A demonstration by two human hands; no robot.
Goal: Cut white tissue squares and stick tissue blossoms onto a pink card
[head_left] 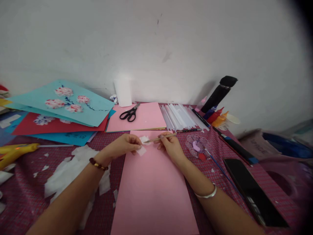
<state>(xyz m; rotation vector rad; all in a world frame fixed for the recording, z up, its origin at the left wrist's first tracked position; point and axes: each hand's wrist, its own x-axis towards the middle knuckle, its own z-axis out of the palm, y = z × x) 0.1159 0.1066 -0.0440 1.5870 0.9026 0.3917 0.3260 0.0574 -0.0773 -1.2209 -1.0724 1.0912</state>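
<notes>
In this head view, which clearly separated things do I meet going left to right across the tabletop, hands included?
Yellow glue gun → pile of white tissue paper → left hand → right hand → clear plastic palette → dark phone.

The pink sheet [154, 189] is a long, plain rectangle lying flat, its long sides running away from the viewer. Over its far end, left of the middle, is the thin white paper [141, 151], small and slightly see-through, with a square-looking lower corner; whether its upper and lower patches are one piece or two is unclear. The slender tan stick [156, 139] is held slantwise above the sheet's far end, pointed tip toward the sheet's left side, at the white paper; contact cannot be made out.
</notes>
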